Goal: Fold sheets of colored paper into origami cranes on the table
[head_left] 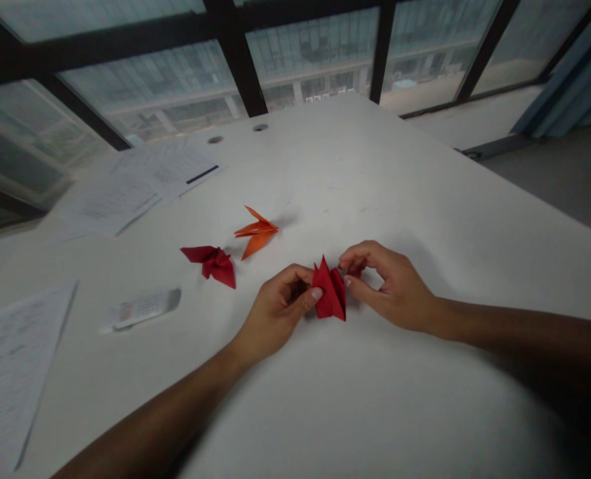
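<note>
A folded piece of red origami paper (329, 293) with several pointed flaps stands between my hands, just over the white table. My left hand (280, 309) pinches its left side, the thumb lying across the front face. At its right edge, the bent thumb and fingers of my right hand (395, 286) close on a flap; the exact contact is partly hidden. To the left lies another folded red paper figure (214, 263), its wings spread. An orange folded paper figure (258, 233) rests a little farther back, with narrow points fanned out.
A white tabletop (375, 399) reaches back to dark-framed windows (315, 60). On the left are a small white and grey packet (143, 309), printed sheets (125, 186) and another paper stack (16, 366). Two round cable holes sit near the back edge. A blue curtain (569, 93) hangs at right.
</note>
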